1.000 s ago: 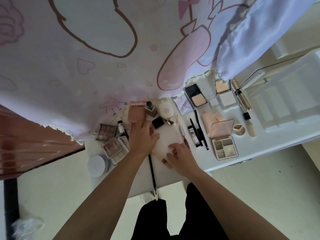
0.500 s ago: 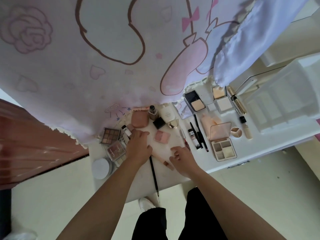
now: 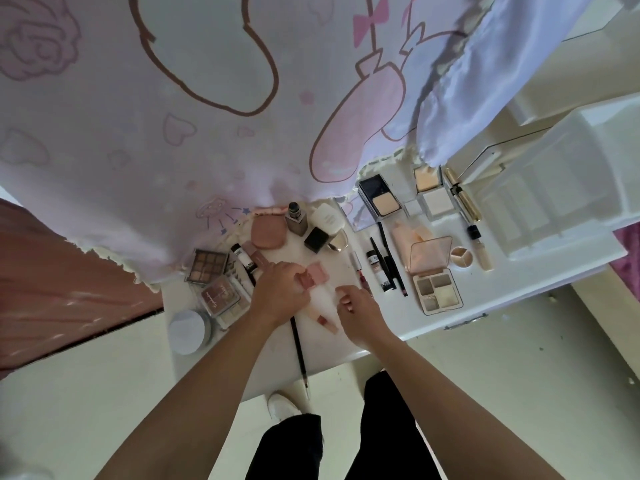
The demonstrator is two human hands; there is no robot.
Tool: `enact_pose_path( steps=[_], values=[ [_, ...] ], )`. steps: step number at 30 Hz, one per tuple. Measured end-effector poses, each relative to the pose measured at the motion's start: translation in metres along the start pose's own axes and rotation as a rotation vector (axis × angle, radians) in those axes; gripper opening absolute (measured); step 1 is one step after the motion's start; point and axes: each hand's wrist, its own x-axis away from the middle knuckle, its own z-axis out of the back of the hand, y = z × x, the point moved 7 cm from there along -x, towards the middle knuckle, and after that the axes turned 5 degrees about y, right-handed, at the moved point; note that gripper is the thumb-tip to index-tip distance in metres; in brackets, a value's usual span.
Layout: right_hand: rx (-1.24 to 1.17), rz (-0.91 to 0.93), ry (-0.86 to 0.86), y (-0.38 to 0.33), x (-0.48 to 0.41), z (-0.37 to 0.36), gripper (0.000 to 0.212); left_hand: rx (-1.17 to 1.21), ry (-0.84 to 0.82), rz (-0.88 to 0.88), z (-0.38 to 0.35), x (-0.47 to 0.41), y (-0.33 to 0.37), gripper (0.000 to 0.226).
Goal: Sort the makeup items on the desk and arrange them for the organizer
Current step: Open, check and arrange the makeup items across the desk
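Makeup lies scattered on a small white desk (image 3: pixel 346 344). My left hand (image 3: pixel 278 294) is at the desk's middle, its fingers closed on the left edge of a small pink blush compact (image 3: pixel 317 275). My right hand (image 3: pixel 358 308) rests beside it with curled fingertips on the desk and nothing in it. A pale pink tube (image 3: pixel 323 317) lies between the two hands. A black brush handle (image 3: pixel 298 348) runs from under my left wrist over the front edge. The white organizer (image 3: pixel 554 206) stands at the far right.
Two eyeshadow palettes (image 3: pixel 207 266) and a round white jar (image 3: pixel 188 330) sit at the left. Behind are a pink compact (image 3: pixel 268 232), a bottle (image 3: pixel 296 220) and a black cap (image 3: pixel 317 239). To the right are pencils (image 3: pixel 388 265), an open quad palette (image 3: pixel 436 292) and powder compacts (image 3: pixel 379 200). A printed cloth (image 3: pixel 173 133) hangs behind.
My left hand drew back from the pink compact at the rear and closed on the small blush compact. My right hand stayed in place. The view shifted slightly.
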Motion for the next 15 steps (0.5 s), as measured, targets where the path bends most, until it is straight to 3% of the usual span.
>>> enact_pose_path(
  steps=[4,6,9,15],
  values=[
    [-0.106,-0.040,0.033,-0.013,0.005,0.015,0.034,0.708,0.029,0.474,0.015,0.025,-0.014,0.022],
    [-0.251,0.001,0.127,-0.030,0.011,0.030,0.027,1.141,0.016,0.603,0.024,0.040,-0.012,0.014],
    [-0.418,0.125,0.192,-0.070,0.030,0.053,0.020,1.533,-0.011,0.593,0.051,0.057,0.000,0.017],
    [-0.267,0.604,0.174,-0.152,0.088,0.089,0.035,1.596,0.018,0.379,0.118,0.087,0.035,0.039]
  ],
)
